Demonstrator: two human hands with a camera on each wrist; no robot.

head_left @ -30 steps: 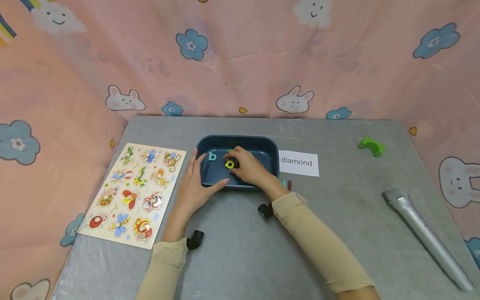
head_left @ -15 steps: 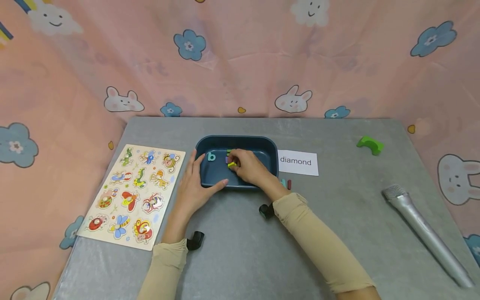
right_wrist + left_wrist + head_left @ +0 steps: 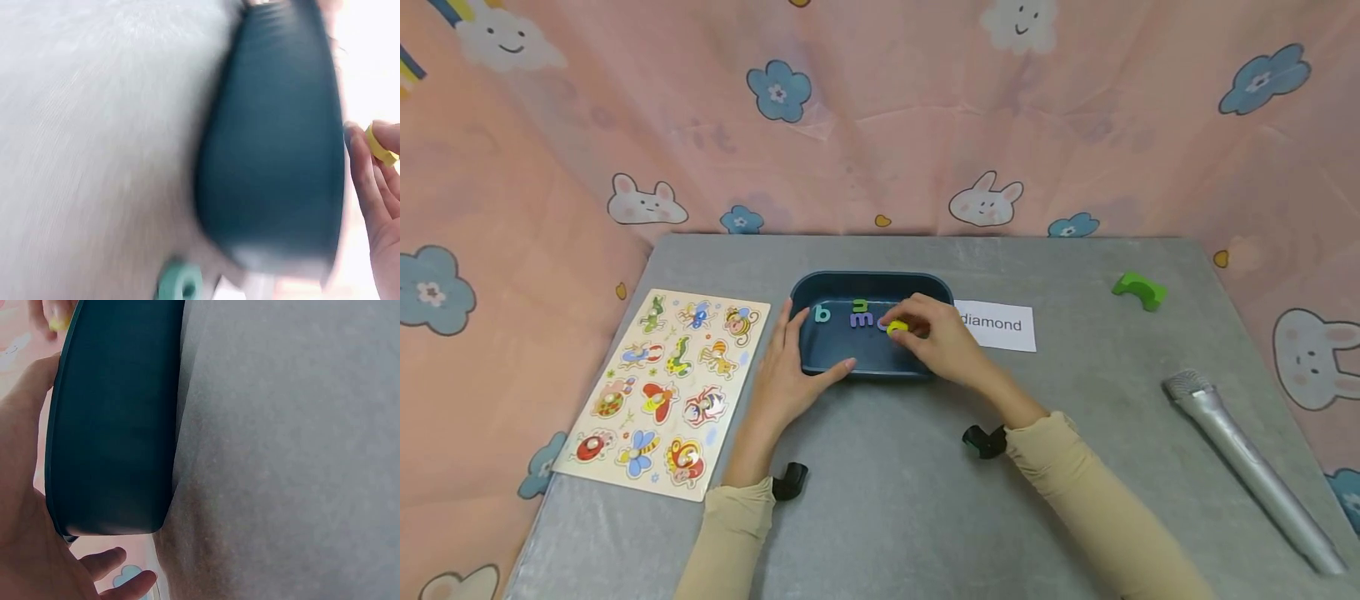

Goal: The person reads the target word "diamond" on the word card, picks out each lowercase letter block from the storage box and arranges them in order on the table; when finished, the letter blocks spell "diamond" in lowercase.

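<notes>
A dark blue tray (image 3: pixel 868 358) holds several small letters: a teal b (image 3: pixel 822 313), a green letter (image 3: pixel 860 306), a purple m (image 3: pixel 861 320) and a partly covered purple letter (image 3: pixel 882 323). My right hand (image 3: pixel 938 337) is over the tray's right part, pinching a yellow letter (image 3: pixel 897 327) between thumb and fingers; which letter it is cannot be told. My left hand (image 3: pixel 786 383) rests at the tray's near left corner, its straight fingers along the left side and the thumb (image 3: pixel 39 375) at the near rim.
A card reading "diamond" (image 3: pixel 1000 323) lies right of the tray, partly covered by my right hand. An insect puzzle board (image 3: pixel 666 392) lies at left. Farther right are a green arch block (image 3: pixel 1141 290) and a silver microphone (image 3: pixel 1255 475). A teal piece (image 3: pixel 180 281) lies near the tray.
My right hand has moved right within the tray with the yellow letter, uncovering the green letter and the purple m. It now covers part of the card. The left hand stays in place.
</notes>
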